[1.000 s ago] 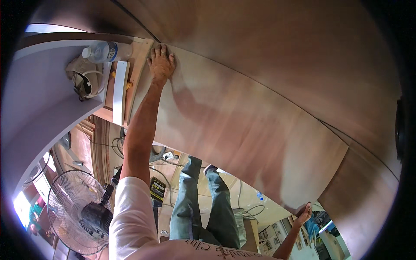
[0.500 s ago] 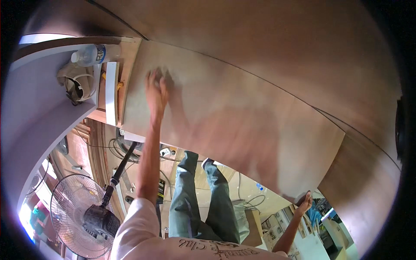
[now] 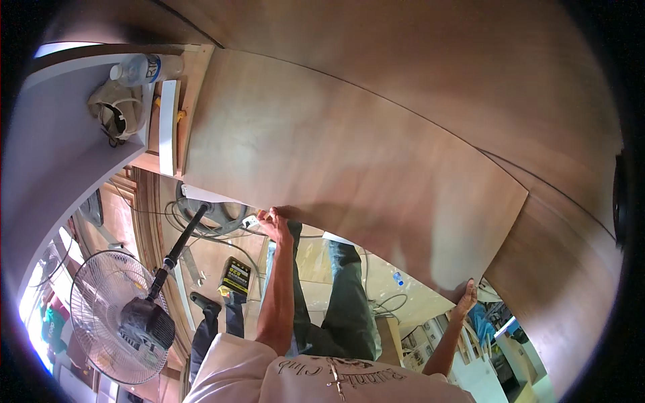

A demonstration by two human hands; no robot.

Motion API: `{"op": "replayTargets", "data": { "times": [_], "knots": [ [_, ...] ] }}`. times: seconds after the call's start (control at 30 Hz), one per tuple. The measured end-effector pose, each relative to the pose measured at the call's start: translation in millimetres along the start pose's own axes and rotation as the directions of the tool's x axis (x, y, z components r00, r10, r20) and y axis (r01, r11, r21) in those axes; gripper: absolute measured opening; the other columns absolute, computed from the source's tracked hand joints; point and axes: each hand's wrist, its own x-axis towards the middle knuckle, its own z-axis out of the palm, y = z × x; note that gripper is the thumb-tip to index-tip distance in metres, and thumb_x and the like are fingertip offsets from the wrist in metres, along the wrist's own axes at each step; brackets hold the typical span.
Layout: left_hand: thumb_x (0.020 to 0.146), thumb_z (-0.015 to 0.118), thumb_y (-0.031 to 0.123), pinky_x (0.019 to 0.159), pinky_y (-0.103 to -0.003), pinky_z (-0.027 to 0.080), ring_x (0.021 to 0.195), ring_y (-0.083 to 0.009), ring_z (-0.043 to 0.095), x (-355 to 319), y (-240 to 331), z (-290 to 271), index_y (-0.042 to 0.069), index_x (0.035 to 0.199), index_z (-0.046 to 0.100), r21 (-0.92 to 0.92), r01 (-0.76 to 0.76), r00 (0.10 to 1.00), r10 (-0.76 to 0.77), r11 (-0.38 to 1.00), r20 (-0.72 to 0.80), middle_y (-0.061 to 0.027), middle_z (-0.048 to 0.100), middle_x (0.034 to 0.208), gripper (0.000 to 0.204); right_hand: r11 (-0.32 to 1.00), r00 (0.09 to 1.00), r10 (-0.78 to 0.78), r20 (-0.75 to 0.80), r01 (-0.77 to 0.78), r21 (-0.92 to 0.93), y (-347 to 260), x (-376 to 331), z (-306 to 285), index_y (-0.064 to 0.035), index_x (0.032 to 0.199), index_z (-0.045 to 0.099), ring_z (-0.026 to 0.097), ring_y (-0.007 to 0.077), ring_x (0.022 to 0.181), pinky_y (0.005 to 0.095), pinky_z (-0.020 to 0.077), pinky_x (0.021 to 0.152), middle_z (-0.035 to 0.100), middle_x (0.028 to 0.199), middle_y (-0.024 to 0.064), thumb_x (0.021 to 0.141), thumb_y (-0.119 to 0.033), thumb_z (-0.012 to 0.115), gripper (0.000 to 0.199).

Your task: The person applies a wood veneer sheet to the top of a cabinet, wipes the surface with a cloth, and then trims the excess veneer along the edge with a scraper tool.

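While both hands are at its near edge, the wood-faced panel (image 3: 349,154) lies between a wooden frame (image 3: 193,107) at left and a brown board (image 3: 537,262) at right. Left hand (image 3: 274,225): fingers bent at the edge, left of centre; can't tell if they pinch. Right hand (image 3: 465,299): fingers extended at the near right corner, thumb unclear, grip can't be confirmed. Panel reads stiff, broad, awkward more than fragile; smooth face probably slips under a palm, corners likely chip. Best hold: edges, hands wide apart. Far edge runs tight along a dark seam. Open room is on the near side, but cables (image 3: 259,265) cross the floor and a fan (image 3: 121,322) crowds the left.
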Motion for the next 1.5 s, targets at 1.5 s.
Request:
{"op": "replayTargets", "data": {
  "times": [1.5],
  "knots": [
    [0.084,0.072,0.015,0.054,-0.029,0.049,0.064,-0.0158,0.052,11.2,23.7,-37.6,0.015,0.108,0.032,0.177,0.094,0.976,-0.126,0.980,0.177,-0.0093,0.055,0.088,0.046,0.992,0.999,0.007,0.041,-0.002,-0.124,212.3,123.2,37.3,0.0003,0.088,0.069,0.057,0.0123,0.077,0.0319,0.0462,0.074,0.070,0.081,0.0024,0.083,-0.038,0.074,0.039]
  ]
}}
